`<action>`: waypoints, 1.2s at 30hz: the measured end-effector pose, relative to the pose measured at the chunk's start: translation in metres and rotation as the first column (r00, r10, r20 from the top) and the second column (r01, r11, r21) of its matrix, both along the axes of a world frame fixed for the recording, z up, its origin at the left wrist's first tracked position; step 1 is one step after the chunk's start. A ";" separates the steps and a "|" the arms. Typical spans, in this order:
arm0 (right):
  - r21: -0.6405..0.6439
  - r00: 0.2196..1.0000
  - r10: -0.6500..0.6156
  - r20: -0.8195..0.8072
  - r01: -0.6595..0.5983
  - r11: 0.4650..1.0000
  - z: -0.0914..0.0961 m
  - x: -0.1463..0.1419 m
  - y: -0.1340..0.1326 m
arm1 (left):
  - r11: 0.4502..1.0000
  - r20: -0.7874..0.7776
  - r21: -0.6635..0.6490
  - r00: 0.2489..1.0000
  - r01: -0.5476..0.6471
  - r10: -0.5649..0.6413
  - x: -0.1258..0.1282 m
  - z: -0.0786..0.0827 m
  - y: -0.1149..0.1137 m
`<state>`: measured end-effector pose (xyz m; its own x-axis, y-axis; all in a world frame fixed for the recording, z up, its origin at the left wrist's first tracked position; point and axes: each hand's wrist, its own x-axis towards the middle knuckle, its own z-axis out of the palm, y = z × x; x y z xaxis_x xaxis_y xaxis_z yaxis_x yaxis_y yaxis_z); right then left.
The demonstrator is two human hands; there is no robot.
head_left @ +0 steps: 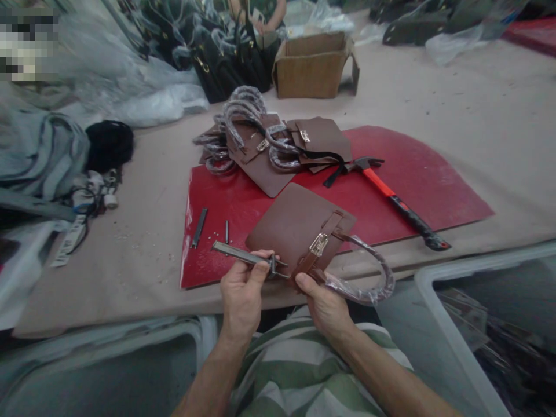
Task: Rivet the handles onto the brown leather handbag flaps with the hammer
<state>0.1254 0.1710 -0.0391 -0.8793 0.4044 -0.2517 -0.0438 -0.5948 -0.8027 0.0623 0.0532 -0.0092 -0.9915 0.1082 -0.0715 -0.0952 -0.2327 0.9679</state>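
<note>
My left hand (245, 281) is closed around a steel bar-shaped tool (234, 252) with thin prongs at its right end; its exact kind I cannot make out. Those prongs point at the near corner of a brown leather bag panel (289, 220), beside my right thumb. My right hand (325, 301) pinches this panel at its lower right edge. A strap with a metal clasp (319, 245) runs along the panel, and a plastic-wrapped handle (386, 272) loops out to the right. Whether the prongs touch the leather is hard to tell.
A red board (425, 179) lies on the table with a claw hammer (391, 197), a dark metal bar (199, 228) and a thin punch-like rod (226, 231). More brown panels (271, 174) are piled behind. Further back are a cardboard box (308, 72) and black bags (217, 63). Bins (430, 284) flank me.
</note>
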 end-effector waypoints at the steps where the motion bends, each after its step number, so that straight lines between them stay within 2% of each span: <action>1: -0.007 1.000 0.006 -0.011 -0.006 1.000 0.001 0.000 0.000 | 1.000 0.001 -0.006 1.000 0.007 -0.007 0.001 -0.002 0.000; 6: -0.092 0.998 0.030 -0.063 -0.036 0.995 0.010 -0.001 -0.003 | 1.000 0.003 0.008 1.000 0.012 -0.012 0.006 -0.001 0.000; 11: -0.135 0.998 -0.007 -0.056 -0.001 0.991 0.014 -0.003 -0.008 | 0.998 0.011 0.069 1.000 0.001 -0.002 0.008 0.001 0.001; 18: -0.121 1.000 -0.010 -0.029 0.007 0.993 0.016 -0.005 -0.009 | 0.996 0.007 0.088 1.000 0.015 -0.016 0.007 0.001 0.000; 24: -0.105 0.999 -0.004 -0.048 -0.001 0.995 0.010 -0.004 -0.010 | 0.995 -0.002 0.097 1.000 0.012 -0.012 0.006 -0.001 -0.001; 30: -0.084 0.999 -0.004 -0.047 0.000 0.996 0.007 -0.004 -0.011 | 1.000 -0.044 0.005 0.999 0.007 -0.006 0.005 -0.007 -0.002; 36: -0.074 0.999 -0.024 -0.041 0.020 0.997 0.004 -0.004 -0.012 | 1.000 -0.062 -0.002 0.998 0.008 -0.008 0.004 -0.008 -0.002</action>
<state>0.1209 0.1585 -0.0351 -0.8808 0.4055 -0.2446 -0.0902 -0.6507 -0.7540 0.0667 0.0514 -0.0173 -0.9932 0.1157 -0.0102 -0.0368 -0.2305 0.9724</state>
